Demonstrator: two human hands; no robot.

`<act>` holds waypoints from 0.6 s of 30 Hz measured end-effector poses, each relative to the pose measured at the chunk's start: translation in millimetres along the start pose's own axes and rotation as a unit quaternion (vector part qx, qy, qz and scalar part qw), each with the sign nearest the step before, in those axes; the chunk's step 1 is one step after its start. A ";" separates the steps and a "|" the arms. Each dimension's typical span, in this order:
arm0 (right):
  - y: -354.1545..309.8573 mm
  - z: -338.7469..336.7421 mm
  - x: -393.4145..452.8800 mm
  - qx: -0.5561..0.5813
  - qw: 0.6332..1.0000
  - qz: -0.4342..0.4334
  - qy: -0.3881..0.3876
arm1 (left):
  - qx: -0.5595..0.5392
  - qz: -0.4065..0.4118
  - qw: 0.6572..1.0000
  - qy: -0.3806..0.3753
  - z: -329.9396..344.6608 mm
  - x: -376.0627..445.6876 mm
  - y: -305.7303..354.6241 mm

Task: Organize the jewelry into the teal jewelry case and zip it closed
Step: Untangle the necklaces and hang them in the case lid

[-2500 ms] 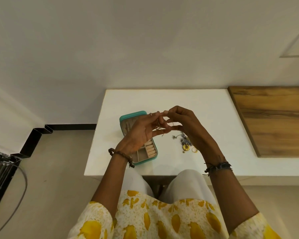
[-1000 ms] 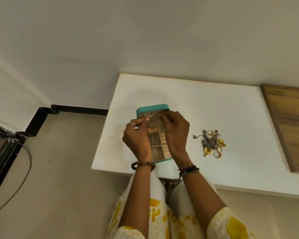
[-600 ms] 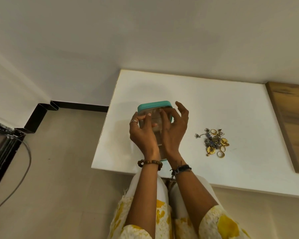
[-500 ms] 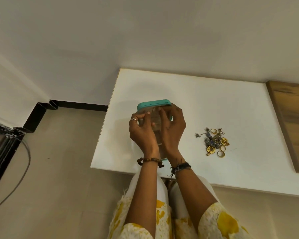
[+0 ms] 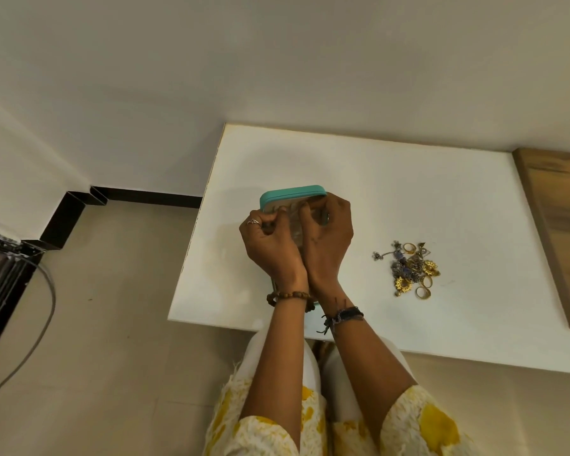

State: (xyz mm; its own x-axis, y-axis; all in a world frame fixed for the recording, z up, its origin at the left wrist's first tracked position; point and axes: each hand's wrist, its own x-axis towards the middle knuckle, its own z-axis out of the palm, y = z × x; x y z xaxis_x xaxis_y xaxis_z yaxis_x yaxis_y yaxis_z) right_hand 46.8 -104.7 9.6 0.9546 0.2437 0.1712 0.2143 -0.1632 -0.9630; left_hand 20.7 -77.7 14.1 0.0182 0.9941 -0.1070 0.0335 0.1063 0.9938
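Note:
The teal jewelry case (image 5: 292, 192) stands open on the white table (image 5: 408, 192), lid raised at the far side. Both my hands are over it and hide the tray. My left hand (image 5: 270, 248) and my right hand (image 5: 328, 238) pinch side by side at the lid's inner face. They hold a thin chain there, which is barely visible between the fingertips. A pile of loose jewelry (image 5: 412, 269), gold rings, earrings and silver pieces, lies on the table to the right of the case, apart from my hands.
A wooden board (image 5: 563, 225) lies along the table's right side. The table's left edge is close to the case. On the floor at the left are a black frame (image 5: 0, 284) and a grey cable (image 5: 46, 297). My knees are under the near edge.
My hands carried the thin chain from above the table to the open case. They have moved up to the lid's inner face, and the fingers have closed into a pinch there.

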 end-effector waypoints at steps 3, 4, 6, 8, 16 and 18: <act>1.5 -0.4 -1.0 -0.004 1.000 -0.012 -0.007 | 0.002 0.003 1.000 -0.007 -1.2 1.1 -1.4; 2.3 -0.7 -1.2 -0.009 1.000 -0.017 -0.012 | 0.006 0.003 1.000 -0.007 -1.6 1.6 -1.5; 5.2 -1.5 -1.0 -0.027 0.999 -0.028 -0.028 | 0.016 0.004 1.000 -0.008 -2.9 2.8 -1.6; 7.9 -3.8 0.0 -0.055 0.996 -0.040 -0.049 | 0.027 0.006 1.000 -0.010 -4.9 3.2 -0.4; 11.9 -24.4 4.0 -0.085 0.992 -0.024 -0.094 | 0.038 -0.023 0.998 -0.045 -12.9 -3.8 -1.4; 13.8 -29.1 5.8 -0.098 0.990 -0.012 -0.100 | 0.047 -0.039 0.997 -0.056 -16.7 -5.5 -4.6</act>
State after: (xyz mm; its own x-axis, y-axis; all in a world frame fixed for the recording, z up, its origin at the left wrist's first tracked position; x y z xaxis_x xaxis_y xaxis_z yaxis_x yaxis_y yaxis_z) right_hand 61.3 -133.4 3.4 0.8927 0.4313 0.1303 0.2914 -0.3322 -0.8971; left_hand 3.8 -83.3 10.6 0.1235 0.9735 -0.1923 0.1320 0.1760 0.9755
